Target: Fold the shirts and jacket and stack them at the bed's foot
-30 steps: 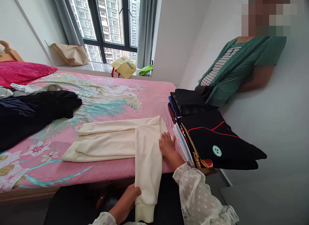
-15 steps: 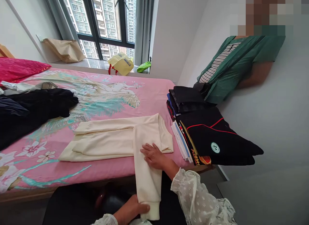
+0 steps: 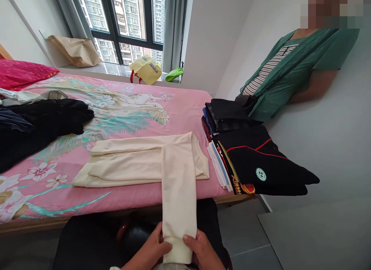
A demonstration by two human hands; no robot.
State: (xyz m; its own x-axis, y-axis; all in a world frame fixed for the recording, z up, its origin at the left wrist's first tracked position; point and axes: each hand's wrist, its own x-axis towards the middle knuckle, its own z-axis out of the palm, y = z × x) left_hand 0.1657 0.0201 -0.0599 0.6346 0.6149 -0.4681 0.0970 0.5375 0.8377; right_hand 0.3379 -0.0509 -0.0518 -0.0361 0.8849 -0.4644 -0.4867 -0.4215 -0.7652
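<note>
A cream long-sleeved top (image 3: 130, 161) lies partly folded on the bed, its neckline toward the right. One sleeve hangs over the bed's front edge toward me, above my lap. My left hand (image 3: 153, 245) grips the left side of that sleeve near the ribbed cuff, thumb on top. On the cuff's other side, my right hand (image 3: 203, 248) holds the sleeve the same way. Fingers of both hands are partly hidden under the fabric.
Folded clothes (image 3: 240, 158) are stacked at the bed's right corner. Dark clothing (image 3: 49, 119) lies heaped at the left on the pink bed sheet (image 3: 185, 107). A person in a green top (image 3: 290, 76) stands beyond the stack. Bags (image 3: 146, 70) sit by the window.
My right hand has left the upper sleeve and come down to the cuff, taking hold of its right side. My left hand stays at the cuff. The view has shifted slightly.
</note>
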